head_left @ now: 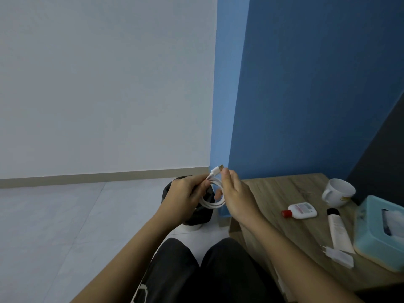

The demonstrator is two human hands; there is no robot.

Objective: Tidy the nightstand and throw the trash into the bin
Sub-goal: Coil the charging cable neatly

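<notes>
A white USB cable (215, 201), wound into a loop, hangs between both hands in front of me, above the bin. My left hand (185, 196) grips the coil from the left. My right hand (235, 196) pinches the cable just below its plug, which points up. The black-lined bin (197, 217) stands on the floor behind my hands, left of the wooden nightstand (284, 193). On the nightstand lie a small white bottle with a red cap (300, 211), a white tube with a black cap (337, 229), a white mug (337, 192), a white charger plug (337, 256) and a teal tissue box (380, 232).
A white wall runs on the left and a blue wall stands behind the nightstand. A dark headboard or bed edge (380, 149) rises at the far right. My knees in dark trousers (205, 272) are at the bottom. Pale floor tiles spread to the left.
</notes>
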